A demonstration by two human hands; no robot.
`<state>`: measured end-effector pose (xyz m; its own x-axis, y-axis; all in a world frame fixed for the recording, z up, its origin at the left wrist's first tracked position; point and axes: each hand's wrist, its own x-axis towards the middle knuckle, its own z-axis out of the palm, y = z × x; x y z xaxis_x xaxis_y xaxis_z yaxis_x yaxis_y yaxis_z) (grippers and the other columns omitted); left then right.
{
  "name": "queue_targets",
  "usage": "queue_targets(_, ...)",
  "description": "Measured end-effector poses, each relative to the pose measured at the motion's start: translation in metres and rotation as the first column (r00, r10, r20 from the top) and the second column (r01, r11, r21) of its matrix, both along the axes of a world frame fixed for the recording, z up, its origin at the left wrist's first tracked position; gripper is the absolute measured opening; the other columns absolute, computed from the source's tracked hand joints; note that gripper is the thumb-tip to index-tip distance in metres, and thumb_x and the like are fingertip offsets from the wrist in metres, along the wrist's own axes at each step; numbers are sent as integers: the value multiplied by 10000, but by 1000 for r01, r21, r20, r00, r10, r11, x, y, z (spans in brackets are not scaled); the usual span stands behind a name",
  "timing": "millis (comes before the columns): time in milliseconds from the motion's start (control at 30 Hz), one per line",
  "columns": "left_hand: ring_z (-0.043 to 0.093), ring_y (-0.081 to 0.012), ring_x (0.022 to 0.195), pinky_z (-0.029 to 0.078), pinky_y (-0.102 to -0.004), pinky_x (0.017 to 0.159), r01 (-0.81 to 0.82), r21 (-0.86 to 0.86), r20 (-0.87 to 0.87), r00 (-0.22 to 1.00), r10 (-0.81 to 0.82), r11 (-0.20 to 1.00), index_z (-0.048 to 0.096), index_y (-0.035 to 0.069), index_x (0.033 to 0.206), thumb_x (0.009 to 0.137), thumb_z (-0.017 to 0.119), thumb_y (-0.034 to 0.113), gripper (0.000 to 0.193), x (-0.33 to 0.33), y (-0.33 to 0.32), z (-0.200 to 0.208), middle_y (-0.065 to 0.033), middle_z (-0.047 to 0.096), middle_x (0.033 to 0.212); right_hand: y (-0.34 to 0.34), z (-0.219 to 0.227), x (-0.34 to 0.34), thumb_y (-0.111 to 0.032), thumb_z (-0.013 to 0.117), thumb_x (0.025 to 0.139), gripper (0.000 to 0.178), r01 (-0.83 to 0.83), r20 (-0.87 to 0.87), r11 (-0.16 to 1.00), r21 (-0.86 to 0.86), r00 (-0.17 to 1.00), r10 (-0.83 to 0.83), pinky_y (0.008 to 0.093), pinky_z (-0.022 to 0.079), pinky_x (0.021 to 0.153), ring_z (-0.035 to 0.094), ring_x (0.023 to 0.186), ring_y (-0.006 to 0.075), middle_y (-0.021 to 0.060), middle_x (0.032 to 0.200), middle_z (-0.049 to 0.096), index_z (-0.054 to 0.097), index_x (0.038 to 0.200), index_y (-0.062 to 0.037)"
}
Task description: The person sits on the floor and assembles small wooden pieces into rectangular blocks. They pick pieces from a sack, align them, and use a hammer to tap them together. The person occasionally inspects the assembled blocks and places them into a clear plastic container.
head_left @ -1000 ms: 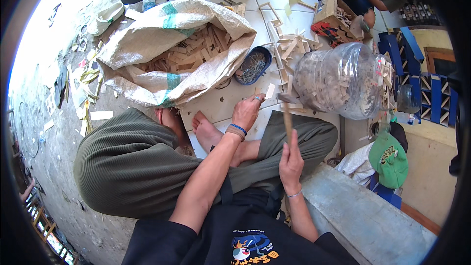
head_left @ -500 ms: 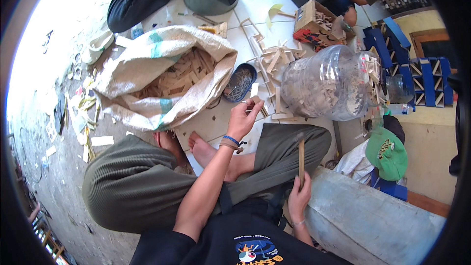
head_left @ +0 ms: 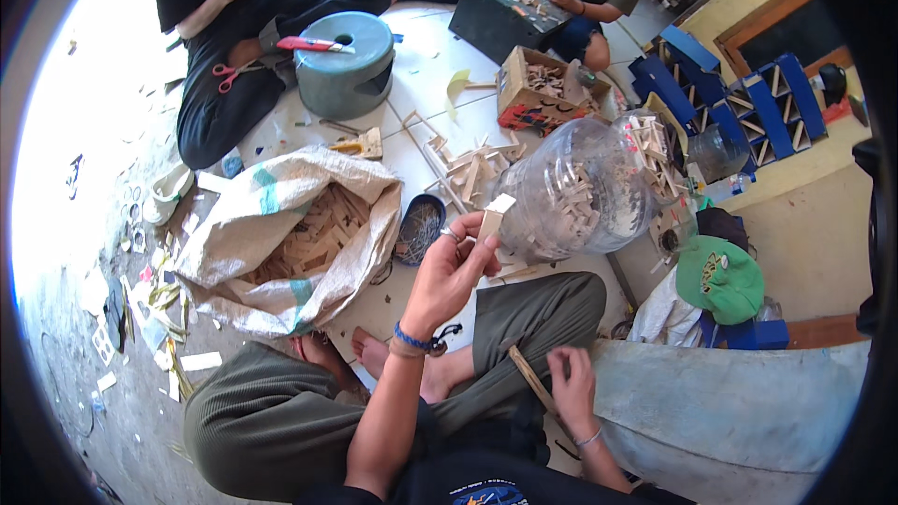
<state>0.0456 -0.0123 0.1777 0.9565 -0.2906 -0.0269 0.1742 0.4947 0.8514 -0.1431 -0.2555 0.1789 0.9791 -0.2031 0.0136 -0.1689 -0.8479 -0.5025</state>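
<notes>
- The left hand (head_left: 449,271) pinched a small wooden block (head_left: 493,215) between closed fingers, raised at 12 o'clock of the knees, near the clear jug (head_left: 580,187); it looked light, stiff, best gripped by its flat sides
- The right hand (head_left: 572,388) clasped a thin wooden stick (head_left: 529,376) on the lap
- Since a second ago the stick had dropped from upright to slanting low; the block stayed aloft

The left hand (head_left: 449,271) is raised, its fingertips pinching a short pale wooden block (head_left: 493,216). Just beyond that grip lies a large clear plastic jug (head_left: 580,192) on its side, filled with small wooden pieces. Left of the grip sits a small dark round bowl of thin metal nails (head_left: 420,228), and further left an open white woven sack (head_left: 281,243) of wooden offcuts. The right hand (head_left: 572,391) rests lower, on the lap, gripping a thin wooden stick (head_left: 529,377) that slants up-left.
</notes>
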Motion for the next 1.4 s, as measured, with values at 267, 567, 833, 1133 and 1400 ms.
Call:
queue_targets(267,537,-49,671,460,-226,610,-56,156,303,953,6,986,685,5,1227,1071,630,157,225,-30,11,74,-4,720,851,66,120,137,-313,509,1129,358,-184,207,532,827,978,18,234,460,678,585,821,91,23,1015,626,607,1314,-22)
queue_targets(567,661,-111,697,511,-254,637,-129,240,436,900,12,962,701,4,1164,1019,676,89,170,-46,31,109,-74,756,844,89,168,144,-222,619,1077,206,-153,70,306,940,962,265,185,395,550,540,636,40,-2,817,617,631,1108,-18)
queue_targets(833,714,-187,711,537,-304,653,-153,262,502,865,1,953,716,18,1150,967,714,47,185,-48,32,115,-89,731,831,85,178,138,-139,663,1043,125,-31,-23,189,982,961,276,196,416,487,546,550,51,12,771,631,619,1039,-22)
queue_targets(1133,706,-179,704,530,-295,640,-219,290,520,853,39,931,721,16,1150,970,712,51,184,-48,28,111,-87,722,819,91,174,136,-149,655,1050,117,44,-81,182,982,976,201,188,390,477,549,558,35,-9,743,626,615,1016,-45)
queue_targets(1400,576,-64,643,447,-235,580,-159,261,453,891,24,952,712,-15,1135,1055,638,97,157,-47,25,107,-27,696,745,86,171,137,-158,653,1055,130,82,-121,175,981,967,223,207,371,489,482,553,29,-17,725,583,608,1012,-44)
